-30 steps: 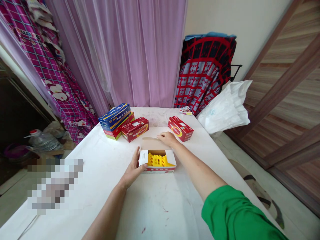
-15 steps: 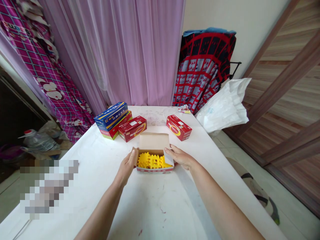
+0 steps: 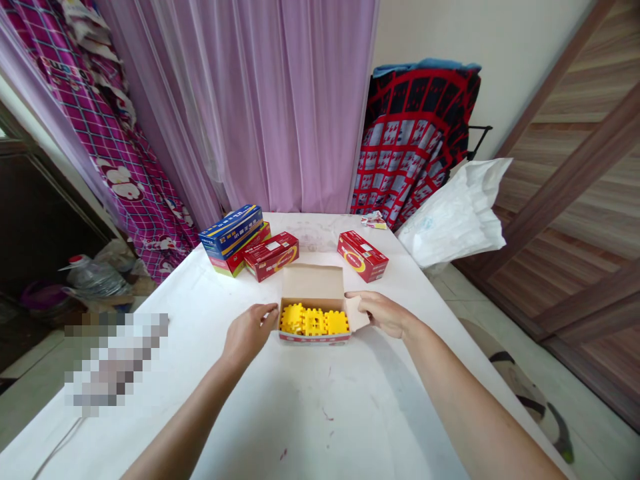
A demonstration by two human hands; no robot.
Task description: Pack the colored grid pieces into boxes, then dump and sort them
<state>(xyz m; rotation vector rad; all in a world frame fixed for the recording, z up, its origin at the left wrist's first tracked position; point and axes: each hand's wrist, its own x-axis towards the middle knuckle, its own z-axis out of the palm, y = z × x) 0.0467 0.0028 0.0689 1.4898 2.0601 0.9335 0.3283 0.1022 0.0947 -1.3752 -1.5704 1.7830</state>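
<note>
A white-covered bench [image 3: 320, 413] fills the view, with bare room along its near edge. Midway, the left hand [image 3: 249, 335] has loose, slightly parted fingers [image 3: 270, 312] against the left end of an open red-and-white cardboard box [image 3: 313, 288], likely steadying it. Yellow plastic interlocking blocks [image 3: 314, 322] sit inside. The right hand [image 3: 385, 313] pinches the box's side flap [image 3: 357, 313] outward, clear of the opening. Beyond lie a closed red carton [image 3: 363, 256], a blue-topped box stack [image 3: 231, 231] and, at the far edge, perhaps a small packet [image 3: 374, 221].
</note>
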